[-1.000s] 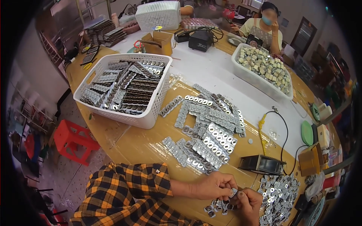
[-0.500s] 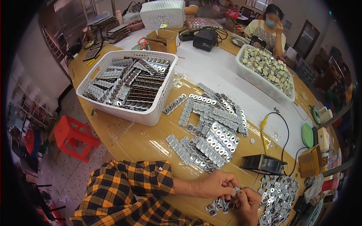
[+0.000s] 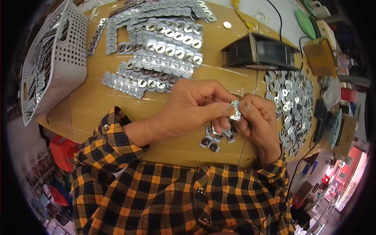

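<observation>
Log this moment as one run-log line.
left hand: pinching small metal piece | right hand: closed at its right edge | below: loose metal pieces | right: metal heap | left: white basket

blk fan point(image 3: 256, 53) | brn ctn point(image 3: 320, 58) to R | red stool point(image 3: 63, 152), L

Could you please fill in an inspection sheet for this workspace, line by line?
Surface: brown tabletop, shiny in places.
Parts: small metal part between the hands; cluster of loose pieces just below them; larger pile to the right; metal strips in overlapping rows beyond the left hand.
Clutter: white basket at left, holding strips; black boxy device; cardboard box at right.
Hands: left hand and right hand both pinch the small metal part.
Cables: black cable beyond the device; yellow cord nearby.
Surroundings: red stool off the table at left.
</observation>
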A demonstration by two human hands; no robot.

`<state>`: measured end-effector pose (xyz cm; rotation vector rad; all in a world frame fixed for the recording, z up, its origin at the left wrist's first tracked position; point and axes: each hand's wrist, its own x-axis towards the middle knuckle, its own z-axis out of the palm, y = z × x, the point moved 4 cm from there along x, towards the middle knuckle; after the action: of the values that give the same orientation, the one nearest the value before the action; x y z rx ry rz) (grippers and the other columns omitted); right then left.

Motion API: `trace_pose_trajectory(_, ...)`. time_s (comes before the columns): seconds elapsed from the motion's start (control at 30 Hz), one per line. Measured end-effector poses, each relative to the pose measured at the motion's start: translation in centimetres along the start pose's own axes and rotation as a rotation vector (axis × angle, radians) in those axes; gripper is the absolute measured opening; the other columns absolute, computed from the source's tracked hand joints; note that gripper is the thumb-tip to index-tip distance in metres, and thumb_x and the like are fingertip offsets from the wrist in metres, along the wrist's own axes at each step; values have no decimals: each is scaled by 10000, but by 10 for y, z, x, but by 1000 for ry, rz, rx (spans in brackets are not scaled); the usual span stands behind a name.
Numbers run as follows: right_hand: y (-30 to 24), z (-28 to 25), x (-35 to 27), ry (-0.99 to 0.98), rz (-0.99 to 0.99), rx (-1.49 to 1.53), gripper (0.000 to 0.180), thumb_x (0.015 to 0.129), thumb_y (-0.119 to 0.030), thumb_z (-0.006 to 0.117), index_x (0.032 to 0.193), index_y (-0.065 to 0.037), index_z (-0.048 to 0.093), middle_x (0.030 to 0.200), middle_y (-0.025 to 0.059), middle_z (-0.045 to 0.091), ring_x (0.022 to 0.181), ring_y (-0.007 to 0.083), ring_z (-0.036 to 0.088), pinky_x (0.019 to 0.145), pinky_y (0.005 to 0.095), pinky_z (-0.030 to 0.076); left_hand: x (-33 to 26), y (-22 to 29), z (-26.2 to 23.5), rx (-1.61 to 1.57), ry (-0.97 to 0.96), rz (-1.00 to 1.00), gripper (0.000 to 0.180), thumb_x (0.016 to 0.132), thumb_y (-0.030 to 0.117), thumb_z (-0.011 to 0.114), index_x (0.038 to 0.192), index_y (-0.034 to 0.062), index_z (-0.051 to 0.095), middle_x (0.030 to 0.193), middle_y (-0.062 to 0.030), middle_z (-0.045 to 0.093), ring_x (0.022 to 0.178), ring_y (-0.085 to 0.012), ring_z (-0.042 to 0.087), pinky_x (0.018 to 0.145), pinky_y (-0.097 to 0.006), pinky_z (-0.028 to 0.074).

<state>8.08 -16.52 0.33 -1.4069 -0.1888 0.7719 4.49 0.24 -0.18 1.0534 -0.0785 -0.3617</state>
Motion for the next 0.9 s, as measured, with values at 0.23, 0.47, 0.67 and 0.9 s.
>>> trace_pose_trajectory(0.23,1,1,-5,36,17,4,307,992,-189,528,753,-9,596,541,-19,513,414,16,390,399,186,279,-1,-8,2,-50,12,30,150,948,33,581,1046,-76,612,820,-138,686,680,-158,683,583,-261,578)
trace_pose_trajectory(0.47,4,3,-4,12,-38,-24,336,1004,-227,506,743,-15,517,530,-14,450,391,32,340,375,197,271,-3,-12,4,-32,59,7,144,952,32,574,1045,-71,612,805,-135,680,673,-169,684,571,-265,574)
trace_pose_trajectory(0.67,0,2,-3,84,-62,5,333,1003,-203,496,725,-21,502,521,-6,444,383,39,342,370,204,272,-2,-7,5,-15,125,96,166,914,-3,616,1064,-72,602,890,-130,678,767,-159,686,649,-258,574)
trace_pose_trajectory(0.9,2,1,-1,125,-60,-38,335,995,-175,495,695,-25,486,518,-2,446,376,40,336,368,207,275,-6,4,6,503,122,369,172,821,-67,702,968,-39,619,891,-76,680,780,-90,655,675,-219,541)
